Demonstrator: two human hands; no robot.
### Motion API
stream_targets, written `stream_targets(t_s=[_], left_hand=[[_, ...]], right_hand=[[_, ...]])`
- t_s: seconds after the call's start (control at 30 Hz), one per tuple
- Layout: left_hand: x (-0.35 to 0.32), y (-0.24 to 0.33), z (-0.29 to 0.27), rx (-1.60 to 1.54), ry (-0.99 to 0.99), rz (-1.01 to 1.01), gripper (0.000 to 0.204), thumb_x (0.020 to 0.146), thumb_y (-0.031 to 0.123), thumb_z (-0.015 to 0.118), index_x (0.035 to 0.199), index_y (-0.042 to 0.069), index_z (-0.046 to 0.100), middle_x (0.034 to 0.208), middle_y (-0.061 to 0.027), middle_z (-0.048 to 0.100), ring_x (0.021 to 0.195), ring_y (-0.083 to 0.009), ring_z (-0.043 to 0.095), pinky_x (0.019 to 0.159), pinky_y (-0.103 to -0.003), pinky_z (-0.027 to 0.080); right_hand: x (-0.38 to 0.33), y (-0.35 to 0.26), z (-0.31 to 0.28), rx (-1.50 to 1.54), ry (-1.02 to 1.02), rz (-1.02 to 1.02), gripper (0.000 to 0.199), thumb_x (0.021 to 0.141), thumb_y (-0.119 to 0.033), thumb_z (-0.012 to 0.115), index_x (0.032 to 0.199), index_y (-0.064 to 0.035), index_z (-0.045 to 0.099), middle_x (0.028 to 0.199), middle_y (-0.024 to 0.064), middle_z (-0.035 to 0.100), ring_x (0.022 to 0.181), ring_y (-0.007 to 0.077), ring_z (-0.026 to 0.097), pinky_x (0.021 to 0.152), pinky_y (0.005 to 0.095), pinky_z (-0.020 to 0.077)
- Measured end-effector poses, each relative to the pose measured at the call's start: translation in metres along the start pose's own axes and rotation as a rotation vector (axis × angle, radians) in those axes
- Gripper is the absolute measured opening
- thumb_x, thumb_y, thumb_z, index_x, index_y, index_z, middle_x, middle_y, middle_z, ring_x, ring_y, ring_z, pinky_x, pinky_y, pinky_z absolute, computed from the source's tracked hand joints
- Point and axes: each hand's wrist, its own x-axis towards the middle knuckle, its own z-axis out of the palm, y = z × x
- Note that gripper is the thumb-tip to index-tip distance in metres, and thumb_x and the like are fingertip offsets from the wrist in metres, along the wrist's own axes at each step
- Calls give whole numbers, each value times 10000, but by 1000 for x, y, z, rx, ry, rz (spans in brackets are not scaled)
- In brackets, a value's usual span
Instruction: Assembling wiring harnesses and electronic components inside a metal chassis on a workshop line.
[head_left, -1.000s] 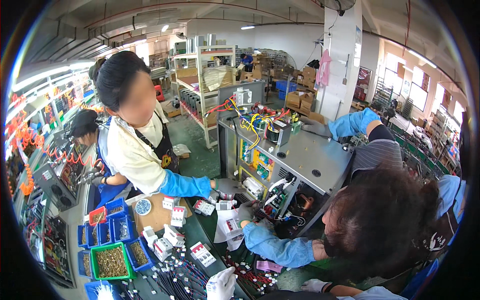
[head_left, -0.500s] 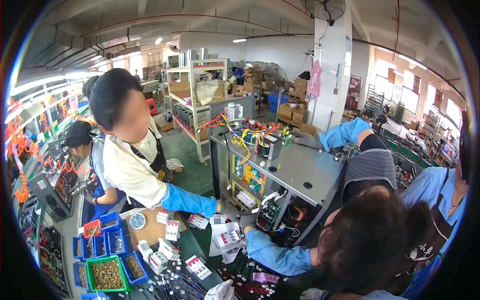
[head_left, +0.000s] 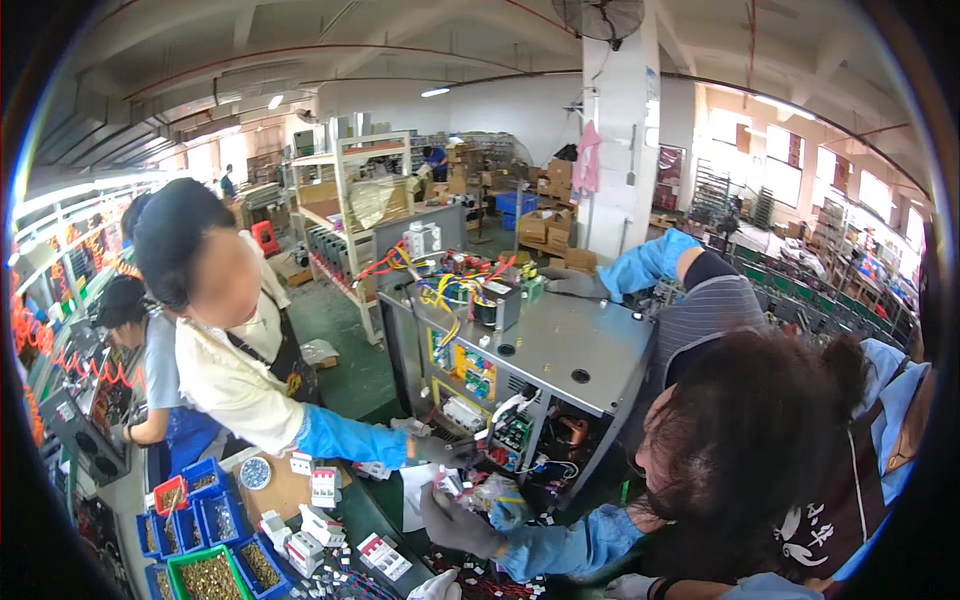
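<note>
My left hand (head_left: 436,587), in a white glove, is at the lower edge beside thin cables with white connectors (head_left: 478,582). Its fingers look bent together; whatever they hold is hidden. Farther right, my right hand (head_left: 628,587), gloved with a dark cuff, is cut off by the lower edge, so its fingers are unclear. Just beyond my left hand lies a white circuit breaker (head_left: 384,557) with red switches. A co-worker's grey-gloved hand (head_left: 460,524) is above the bench near a crumpled clear bag (head_left: 495,492). Another co-worker's gloved hand (head_left: 440,451) reaches to the cabinet's open front.
An open metal cabinet (head_left: 560,350) stands ahead, with coloured wires (head_left: 445,292) on top. Several breakers (head_left: 305,550), blue bins (head_left: 222,515) and a green bin of brass-coloured parts (head_left: 209,577) fill the left bench. A leaning co-worker's head (head_left: 740,430) blocks the right.
My view has swung slightly right. The leaning co-worker's gloved hand has drawn back from the cabinet toward me, and the clear bag now shows beside it. My hands are nearly unchanged in the view.
</note>
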Motion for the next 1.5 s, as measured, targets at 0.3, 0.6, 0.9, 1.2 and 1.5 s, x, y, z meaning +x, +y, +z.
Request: stream_targets(t_s=[0.3,0.6,0.9,1.2,1.5], left_hand=[[25,-3,23,42,-40,158,191,917,124,610,1058,21,687,1004,-152,707,904,-314,674,811,-385,530],[18,-6,45,25,-105,116,235,922,171,611,1088,18,675,1029,-159,700,957,-330,659,858,-394,516],[4,-8,37,39,-33,68,232,913,148,617,1055,-23,684,1016,-183,701,958,-341,664,857,-396,521],[-9,0,16,111,-15,-10,244,934,176,600,1068,-8,686,1058,-178,697,997,-332,658,892,-386,514],[-26,-6,22,269,81,24,248,921,212,594,1065,37,695,1022,-147,704,937,-319,673,825,-380,541]], right_hand=[[-82,-112,-93,432,449,73,259,979,-277,520,1057,-76,663,1029,168,673,901,295,645,808,372,511],[-101,-254,-208,618,934,-147,288,969,-266,529,1140,-69,652,1068,178,672,948,315,647,854,371,513],[-57,-291,-295,529,1013,-306,652,949,-36,496,1527,-23,193,826,40,540,689,86,528,649,234,474],[-70,-307,-315,826,1065,-468,545,926,-43,507,1458,-42,386,838,17,554,677,64,523,605,208,474],[-65,-291,-298,770,1145,-544,293,922,-110,573,1169,39,623,838,50,648,725,98,589,642,236,476]])
